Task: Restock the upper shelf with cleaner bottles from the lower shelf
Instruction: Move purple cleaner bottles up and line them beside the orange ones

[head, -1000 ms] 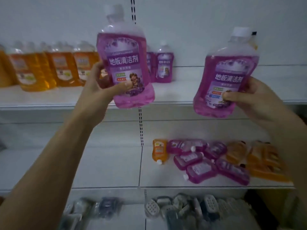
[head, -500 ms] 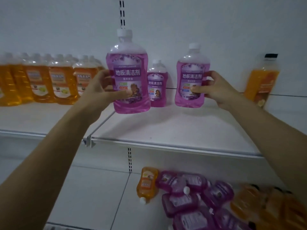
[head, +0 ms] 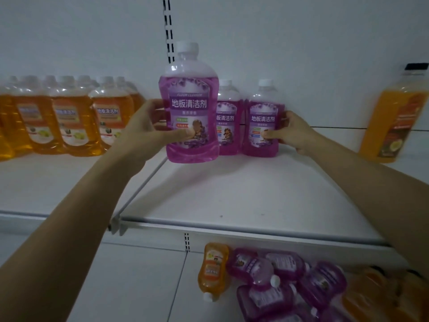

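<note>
Wrapped round a tall clear plastic bottle of purple floor cleaner [head: 190,108] at frame centre, my left hand [head: 148,133] grips it with the thumb pressed across the lower label and the fingers behind its left edge. The bottle sits upright, just right of the palm. I cannot tell whether its base touches the white upper shelf [head: 232,194]. At centre right my right hand [head: 294,133] clasps a second purple bottle [head: 263,117] from its right side, thumb on the label. It stands at the shelf's back, just beside a third purple bottle [head: 226,122]. More purple and orange bottles [head: 285,266] lie heaped on the lower shelf [head: 127,287], bottom right.
</note>
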{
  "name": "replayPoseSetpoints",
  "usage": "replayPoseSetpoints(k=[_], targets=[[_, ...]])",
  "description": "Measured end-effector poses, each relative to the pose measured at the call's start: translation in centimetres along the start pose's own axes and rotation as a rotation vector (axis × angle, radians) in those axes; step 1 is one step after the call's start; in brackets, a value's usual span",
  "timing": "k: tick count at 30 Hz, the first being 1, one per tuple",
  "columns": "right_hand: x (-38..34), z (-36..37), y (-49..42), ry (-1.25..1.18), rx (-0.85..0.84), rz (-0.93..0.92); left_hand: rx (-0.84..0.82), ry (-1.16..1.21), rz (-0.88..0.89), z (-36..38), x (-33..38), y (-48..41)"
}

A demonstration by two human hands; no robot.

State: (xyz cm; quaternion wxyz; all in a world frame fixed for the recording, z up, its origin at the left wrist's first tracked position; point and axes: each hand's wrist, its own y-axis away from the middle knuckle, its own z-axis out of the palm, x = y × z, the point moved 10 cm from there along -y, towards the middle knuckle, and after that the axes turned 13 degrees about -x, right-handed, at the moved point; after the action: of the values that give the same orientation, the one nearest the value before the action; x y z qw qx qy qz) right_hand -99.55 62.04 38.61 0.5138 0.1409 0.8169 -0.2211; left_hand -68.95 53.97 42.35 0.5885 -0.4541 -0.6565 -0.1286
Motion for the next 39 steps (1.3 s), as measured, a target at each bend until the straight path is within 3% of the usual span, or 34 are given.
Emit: replayPoseSetpoints(k=[5,9,15,23,30,35,39], targets=[[-0.1,0.0,0.3,0.153,-0.026,0.048,-0.023,0.008,0.013,0.7,0.1,-1.7],[-0.5,-2.5,4.8,0.486,-0.063,0.119,-0.096,-0.012,0.039,3.6,1.8,-3.8],[-1.1,-4.7,16.1,0.754,-0.192,-0.008,-0.255,-0.065,0.143,11.4,4.6,-6.7],[0.9,-2.7,19.6,0.777,-0.444,-0.09,-0.35,-0.183,0.156,20.7,4.6,-11.1],[0.5,0.3,17.3,0.837,-0.631,-0.165,-0.238,-0.229,0.01,22.7,0.5,-13.3],[1.6,0.9,16.9,0.789,-0.651,-0.188,-0.185,-0.508,-0.055,22.8,-0.2,-13.8],[1.3,1.0,16.9,0.784,-0.643,-0.244,-0.11,-0.873,0.093,24.0,2.2,-12.5]])
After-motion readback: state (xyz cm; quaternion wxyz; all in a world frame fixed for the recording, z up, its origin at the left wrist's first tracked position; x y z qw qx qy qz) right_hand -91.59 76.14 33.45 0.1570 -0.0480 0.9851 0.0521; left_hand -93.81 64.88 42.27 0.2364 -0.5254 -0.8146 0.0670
